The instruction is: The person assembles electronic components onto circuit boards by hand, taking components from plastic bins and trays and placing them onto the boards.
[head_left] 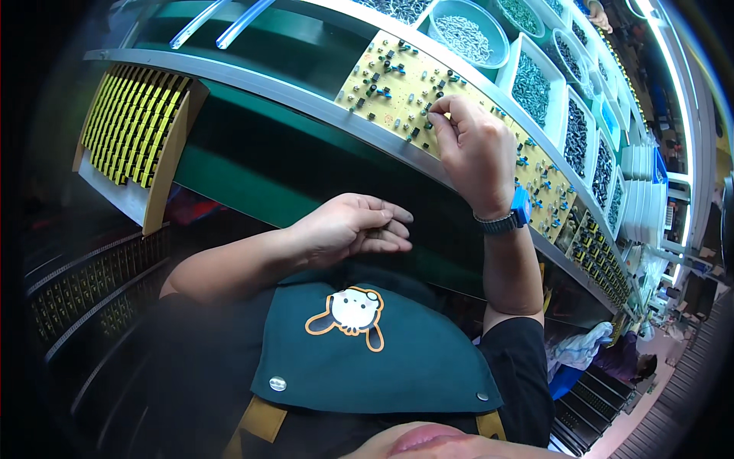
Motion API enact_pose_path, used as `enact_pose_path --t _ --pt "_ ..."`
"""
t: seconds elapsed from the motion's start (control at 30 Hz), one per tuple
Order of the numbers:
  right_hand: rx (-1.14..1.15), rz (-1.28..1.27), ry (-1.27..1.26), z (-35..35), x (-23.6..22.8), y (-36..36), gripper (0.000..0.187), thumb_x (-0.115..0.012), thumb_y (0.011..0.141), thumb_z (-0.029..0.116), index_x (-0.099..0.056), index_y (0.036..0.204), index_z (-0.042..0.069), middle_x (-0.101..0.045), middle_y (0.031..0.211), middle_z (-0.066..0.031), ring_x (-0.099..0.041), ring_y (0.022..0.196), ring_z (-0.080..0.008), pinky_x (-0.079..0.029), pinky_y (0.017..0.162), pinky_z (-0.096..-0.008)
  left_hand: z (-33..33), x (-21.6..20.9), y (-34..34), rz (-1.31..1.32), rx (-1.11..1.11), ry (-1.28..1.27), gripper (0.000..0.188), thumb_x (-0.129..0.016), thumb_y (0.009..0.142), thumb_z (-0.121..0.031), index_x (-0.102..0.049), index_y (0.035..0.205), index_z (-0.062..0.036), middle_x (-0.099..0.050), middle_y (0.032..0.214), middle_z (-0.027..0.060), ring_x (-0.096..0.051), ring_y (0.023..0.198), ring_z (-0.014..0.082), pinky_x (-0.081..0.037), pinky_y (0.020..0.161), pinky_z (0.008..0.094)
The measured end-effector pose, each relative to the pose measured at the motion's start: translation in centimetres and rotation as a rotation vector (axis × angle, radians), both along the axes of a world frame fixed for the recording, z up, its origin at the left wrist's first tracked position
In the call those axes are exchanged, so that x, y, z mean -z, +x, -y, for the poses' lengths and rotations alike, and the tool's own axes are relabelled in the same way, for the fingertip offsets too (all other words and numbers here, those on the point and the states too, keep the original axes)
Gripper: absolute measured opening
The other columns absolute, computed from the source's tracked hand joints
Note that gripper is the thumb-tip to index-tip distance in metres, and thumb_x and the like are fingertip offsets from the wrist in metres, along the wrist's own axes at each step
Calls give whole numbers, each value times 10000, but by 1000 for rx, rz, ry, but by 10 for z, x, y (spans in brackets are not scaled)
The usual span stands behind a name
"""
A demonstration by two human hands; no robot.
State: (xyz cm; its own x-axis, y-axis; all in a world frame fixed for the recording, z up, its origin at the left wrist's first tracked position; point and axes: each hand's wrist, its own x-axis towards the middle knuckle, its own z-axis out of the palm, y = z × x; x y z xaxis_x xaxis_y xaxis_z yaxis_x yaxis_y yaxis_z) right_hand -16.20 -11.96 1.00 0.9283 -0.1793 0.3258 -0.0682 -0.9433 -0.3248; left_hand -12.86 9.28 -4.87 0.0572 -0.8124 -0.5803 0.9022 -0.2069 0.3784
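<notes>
My right hand (475, 149), with a blue watch (521, 206) on its wrist, reaches over a yellow circuit board (397, 111). Its thumb and forefinger are pinched together just above the board's small parts; whatever sits between the tips is too small to make out. Black, blue and grey components stand up from the board, which lies along a metal rail (306, 97). Nearer my body, my left hand (359, 226) is half curled with the palm turned inward and the thumb against the fingers. What it may hold is hidden in the palm.
Beyond the board stand a round tub of silvery parts (462, 38) and white bins of green (531, 88) and dark parts (575, 130). A cardboard tray of yellow-and-black components (138, 126) sits at left. More boards (596, 249) follow along the rail at right.
</notes>
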Motion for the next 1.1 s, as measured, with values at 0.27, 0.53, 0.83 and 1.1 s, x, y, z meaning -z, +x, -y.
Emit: enact_pose_path --t 0.27,0.53,0.83,1.1 --pt "-67 32 83 1 -3 -7 53 -698 874 82 -736 901 55 -705 792 -93 -601 626 -259 -485 617 -363 -3 13 -10 64 14 -96 386 -501 1095 -135 -555 1391 107 -728 1155 218 -742 1028 252 -624 907 315" --pt "-38 1 279 4 0 -5 56 -707 892 -3 -752 926 -4 -711 787 -47 -544 610 -144 -458 610 -281 -3 16 -12 109 0 -159 361 -625 1047 -164 -635 1307 85 -743 1163 205 -755 1036 226 -628 874 281" --pt "-51 74 330 2 -7 -10 107 -702 899 -8 -781 972 -5 -706 779 -43 -534 603 -127 -440 591 -269 2 25 -13 144 -66 -80 352 -693 1018 -161 -672 1309 36 -756 1069 135 -743 923 152 -613 807 232" --pt "-94 76 182 -4 -16 -33 144 -686 919 4 -781 1025 -14 -653 733 -33 -494 574 -100 -399 556 -258 6 27 -13 133 -126 -70 335 -718 1001 -143 -682 1279 40 -749 1039 107 -716 880 124 -601 810 220"
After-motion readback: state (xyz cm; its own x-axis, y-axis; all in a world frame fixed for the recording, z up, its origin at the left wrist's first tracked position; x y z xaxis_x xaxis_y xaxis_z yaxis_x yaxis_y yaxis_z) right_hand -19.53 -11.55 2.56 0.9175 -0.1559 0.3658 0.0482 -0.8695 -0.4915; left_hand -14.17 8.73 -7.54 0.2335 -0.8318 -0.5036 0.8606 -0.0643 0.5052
